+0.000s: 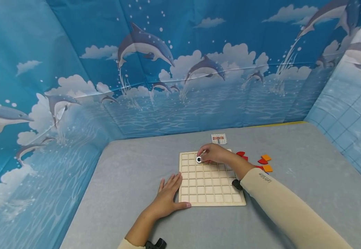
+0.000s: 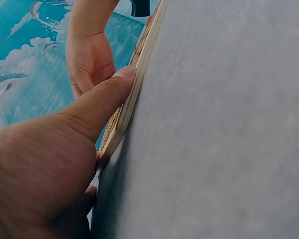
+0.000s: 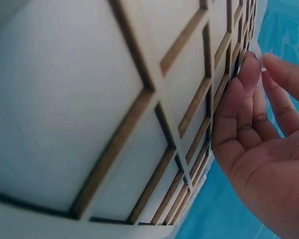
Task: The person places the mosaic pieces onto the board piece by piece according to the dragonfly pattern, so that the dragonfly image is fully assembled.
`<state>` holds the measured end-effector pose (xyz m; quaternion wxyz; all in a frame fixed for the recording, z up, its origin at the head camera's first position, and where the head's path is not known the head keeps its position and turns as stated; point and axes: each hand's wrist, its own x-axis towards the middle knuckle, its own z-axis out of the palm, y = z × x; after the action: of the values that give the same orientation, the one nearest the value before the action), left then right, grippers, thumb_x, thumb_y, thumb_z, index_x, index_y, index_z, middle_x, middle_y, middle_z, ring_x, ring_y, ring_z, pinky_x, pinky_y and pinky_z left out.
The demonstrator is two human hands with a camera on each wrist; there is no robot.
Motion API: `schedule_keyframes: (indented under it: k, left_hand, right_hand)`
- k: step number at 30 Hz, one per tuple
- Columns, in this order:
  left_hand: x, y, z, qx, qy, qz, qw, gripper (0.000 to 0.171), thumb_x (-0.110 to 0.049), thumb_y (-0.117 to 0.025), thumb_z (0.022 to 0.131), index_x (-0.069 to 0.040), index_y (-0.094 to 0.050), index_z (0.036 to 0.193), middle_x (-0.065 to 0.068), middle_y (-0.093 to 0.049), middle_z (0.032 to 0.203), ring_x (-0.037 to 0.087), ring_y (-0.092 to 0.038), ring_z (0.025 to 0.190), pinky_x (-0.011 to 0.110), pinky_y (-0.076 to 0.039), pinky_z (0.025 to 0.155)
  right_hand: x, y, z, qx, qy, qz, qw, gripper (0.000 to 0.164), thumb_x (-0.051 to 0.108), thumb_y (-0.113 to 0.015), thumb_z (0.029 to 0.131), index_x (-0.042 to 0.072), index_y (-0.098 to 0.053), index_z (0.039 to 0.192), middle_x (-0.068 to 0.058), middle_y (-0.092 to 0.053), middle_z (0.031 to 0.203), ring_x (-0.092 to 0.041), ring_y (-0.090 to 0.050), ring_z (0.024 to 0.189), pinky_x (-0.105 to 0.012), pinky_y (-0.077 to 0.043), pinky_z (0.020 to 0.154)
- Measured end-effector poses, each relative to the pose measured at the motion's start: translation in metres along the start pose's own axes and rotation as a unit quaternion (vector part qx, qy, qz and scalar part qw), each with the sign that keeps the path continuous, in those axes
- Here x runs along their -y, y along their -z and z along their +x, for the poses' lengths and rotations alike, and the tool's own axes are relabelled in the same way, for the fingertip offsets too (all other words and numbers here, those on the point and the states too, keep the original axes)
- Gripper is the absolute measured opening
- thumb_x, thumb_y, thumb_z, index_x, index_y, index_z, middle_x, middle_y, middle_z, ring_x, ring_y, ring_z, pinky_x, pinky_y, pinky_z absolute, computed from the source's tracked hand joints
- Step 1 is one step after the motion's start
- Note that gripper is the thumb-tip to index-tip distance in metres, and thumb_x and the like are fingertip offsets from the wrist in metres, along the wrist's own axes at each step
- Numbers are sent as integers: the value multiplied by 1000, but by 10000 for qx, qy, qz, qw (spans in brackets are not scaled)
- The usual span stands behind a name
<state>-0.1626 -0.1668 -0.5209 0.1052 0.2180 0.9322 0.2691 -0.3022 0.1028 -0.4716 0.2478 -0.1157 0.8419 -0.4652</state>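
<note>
A wooden grid board (image 1: 205, 181) of square cells lies flat on the grey cloth. My right hand (image 1: 216, 154) is over its upper rows and pinches a small white round piece with a black centre (image 1: 199, 159) between thumb and fingers, near the top-left cells. In the right wrist view that piece (image 3: 261, 59) shows only as a thin white edge, and the other fingers of the hand (image 3: 264, 134) lie close to the grid. My left hand (image 1: 166, 199) rests at the board's lower-left corner, fingers spread along the left side and thumb on the front rim.
Right of the board lie red pieces (image 1: 262, 161) and orange pieces (image 1: 267, 168), some partly hidden by the right arm. A small printed pattern card (image 1: 219, 136) lies behind the board. A dolphin-print curtain (image 1: 168, 114) stands around the table's back and sides.
</note>
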Motion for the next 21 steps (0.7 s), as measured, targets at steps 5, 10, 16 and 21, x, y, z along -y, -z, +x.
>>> schedule_keyframes:
  k: [5, 10, 16, 21]
  left_hand:
    - [-1, 0, 0, 17, 17, -37, 10000, 106, -63, -73, 84, -14, -21, 163, -2, -14, 172, 28, -8, 160, 63, 2, 125]
    - [-1, 0, -1, 8, 28, -47, 10000, 106, -63, -72, 84, -14, -21, 163, -2, -14, 172, 28, -8, 160, 64, 2, 125]
    - [-1, 1, -1, 6, 16, -38, 10000, 106, -63, -72, 84, -13, -21, 163, -2, -14, 172, 28, -9, 160, 64, 2, 125]
    - [-1, 0, -2, 2, 5, -60, 10000, 106, -63, -72, 84, -13, -21, 163, -2, -14, 172, 28, -8, 160, 64, 2, 125]
  right_hand:
    - [-1, -4, 3, -28, 84, -239, 9997, 18, 10, -64, 98, 9, -72, 114, -8, -64, 76, -18, -50, 64, -31, -44, 61]
    - [-1, -7, 5, -84, 209, -446, 9987, 18, 8, -63, 97, 9, -73, 112, -7, -63, 74, -16, -50, 63, -29, -44, 60]
    - [-2, -9, 5, -81, 220, -511, 9984, 17, 8, -65, 97, 11, -74, 110, -7, -62, 74, -18, -51, 66, -29, -44, 61]
    - [-1, -11, 2, -174, 199, -688, 9973, 17, 8, -65, 96, 12, -75, 109, -6, -65, 78, -17, -53, 68, -29, -44, 62]
